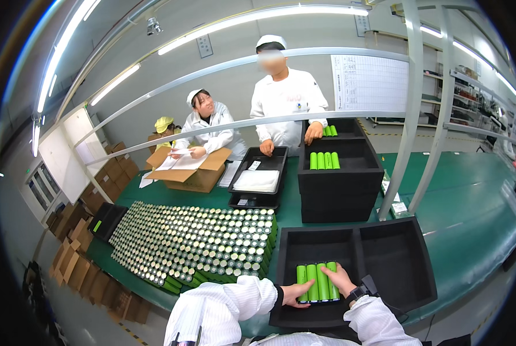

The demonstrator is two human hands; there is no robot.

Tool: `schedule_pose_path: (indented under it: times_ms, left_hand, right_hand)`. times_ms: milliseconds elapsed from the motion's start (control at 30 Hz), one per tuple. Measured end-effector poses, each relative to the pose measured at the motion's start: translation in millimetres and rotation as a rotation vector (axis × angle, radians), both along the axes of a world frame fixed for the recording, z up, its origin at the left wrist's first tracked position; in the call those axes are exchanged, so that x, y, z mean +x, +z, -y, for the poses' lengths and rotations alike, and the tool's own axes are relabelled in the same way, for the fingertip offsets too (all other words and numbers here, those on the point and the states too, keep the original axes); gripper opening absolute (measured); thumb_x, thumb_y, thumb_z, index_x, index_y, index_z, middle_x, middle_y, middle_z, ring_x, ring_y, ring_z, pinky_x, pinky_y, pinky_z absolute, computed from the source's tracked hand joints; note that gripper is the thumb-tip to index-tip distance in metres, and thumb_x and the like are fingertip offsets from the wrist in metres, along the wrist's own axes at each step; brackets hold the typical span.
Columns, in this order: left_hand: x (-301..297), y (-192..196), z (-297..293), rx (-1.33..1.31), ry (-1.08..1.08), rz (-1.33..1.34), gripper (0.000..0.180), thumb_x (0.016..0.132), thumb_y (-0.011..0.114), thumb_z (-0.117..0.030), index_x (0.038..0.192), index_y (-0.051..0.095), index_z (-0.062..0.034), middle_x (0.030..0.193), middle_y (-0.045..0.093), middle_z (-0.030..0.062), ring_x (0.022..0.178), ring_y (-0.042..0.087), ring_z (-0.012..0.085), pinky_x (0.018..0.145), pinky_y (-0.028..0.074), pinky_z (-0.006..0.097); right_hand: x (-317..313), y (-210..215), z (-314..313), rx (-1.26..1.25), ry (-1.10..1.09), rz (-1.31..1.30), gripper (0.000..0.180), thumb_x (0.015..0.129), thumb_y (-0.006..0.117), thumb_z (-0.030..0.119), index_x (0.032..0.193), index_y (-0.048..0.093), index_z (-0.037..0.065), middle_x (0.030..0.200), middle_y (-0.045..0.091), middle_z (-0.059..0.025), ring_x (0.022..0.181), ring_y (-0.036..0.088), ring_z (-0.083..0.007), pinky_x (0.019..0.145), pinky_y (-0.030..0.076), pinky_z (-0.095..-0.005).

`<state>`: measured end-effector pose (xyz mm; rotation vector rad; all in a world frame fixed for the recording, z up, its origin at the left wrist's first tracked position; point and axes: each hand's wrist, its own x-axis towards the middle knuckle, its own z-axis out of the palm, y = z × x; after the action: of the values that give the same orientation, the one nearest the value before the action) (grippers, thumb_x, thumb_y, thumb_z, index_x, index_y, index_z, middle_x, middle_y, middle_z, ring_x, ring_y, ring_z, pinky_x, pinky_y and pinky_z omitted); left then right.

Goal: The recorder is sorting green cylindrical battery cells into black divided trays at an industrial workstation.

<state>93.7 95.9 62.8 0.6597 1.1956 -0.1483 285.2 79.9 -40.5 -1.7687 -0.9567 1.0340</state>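
Observation:
Several green cylindrical battery cells (316,281) lie side by side in the left compartment of a black foam tray (396,254) in front of me. My left hand (295,293) presses against the left end of the row. My right hand (339,278) rests on the right end, so both hands clamp the row between them. Both sleeves are white, and a dark watch sits on my right wrist. The tray's right compartment holds nothing.
A large block of upright green cells (194,242) stands to the left on the green table (471,190). Stacked black trays (338,190) with green cells stand behind. Two people in white coats stand and sit beyond an open cardboard box (191,173). Metal frame posts (410,115) rise at right.

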Motion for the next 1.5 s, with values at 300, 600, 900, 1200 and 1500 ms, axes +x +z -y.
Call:
schedule_pose_path:
  times_ms: [300,600,900,1200,1500]
  left_hand:
    - [-1.5,5.8,0.7,0.021,-0.014,0.012,0.052,0.094,0.048,-0.054,0.128,0.045,-0.0155,0.127,0.049,0.0057,0.112,0.051,0.0174,0.08,0.058,0.037]
    - [0.5,5.2,1.1,0.082,-0.112,0.062,0.059,0.098,0.041,-0.05,0.145,0.029,-0.0165,0.148,0.031,0.0087,0.133,0.036,0.0245,0.09,0.053,0.05]
    - [-3.1,21.1,17.6,0.179,-0.018,0.007,0.072,0.096,0.047,-0.046,0.15,0.015,-0.0104,0.155,0.015,0.0153,0.14,0.019,0.0419,0.097,0.033,0.072]
    - [-68.7,77.7,86.7,0.449,0.268,0.455,0.075,0.095,0.054,-0.036,0.152,0.011,-0.0112,0.154,0.019,0.0125,0.144,0.017,0.0264,0.112,0.016,0.054]
    - [-180.8,35.1,142.7,0.332,0.546,0.705,0.043,0.102,0.039,-0.018,0.14,0.036,0.0008,0.138,0.045,0.0208,0.125,0.049,0.0292,0.106,0.04,0.039]
  right_hand:
    - [-7.1,55.3,14.6,-0.11,0.05,0.092,0.088,0.079,0.069,0.05,0.138,0.038,-0.007,0.128,0.046,-0.0298,0.123,0.046,-0.0391,0.101,0.041,-0.0368]
    - [3.5,22.1,5.0,-0.1,0.007,0.157,0.057,0.083,0.069,0.037,0.122,0.057,-0.003,0.118,0.06,-0.0232,0.108,0.061,-0.0296,0.092,0.049,-0.0374]
    - [7.5,27.0,6.3,-0.168,0.075,0.188,0.069,0.08,0.064,0.054,0.131,0.053,0.007,0.129,0.047,-0.0284,0.123,0.043,-0.0427,0.106,0.034,-0.0457]
    - [1.5,38.5,11.4,-0.116,0.092,0.236,0.087,0.083,0.062,0.052,0.143,0.03,-0.002,0.136,0.04,-0.0326,0.128,0.04,-0.0437,0.107,0.034,-0.0427]
    - [-1.0,53.2,16.4,-0.107,0.075,0.366,0.078,0.09,0.058,0.044,0.142,0.029,-0.007,0.131,0.049,-0.0313,0.124,0.048,-0.0403,0.105,0.038,-0.0398]
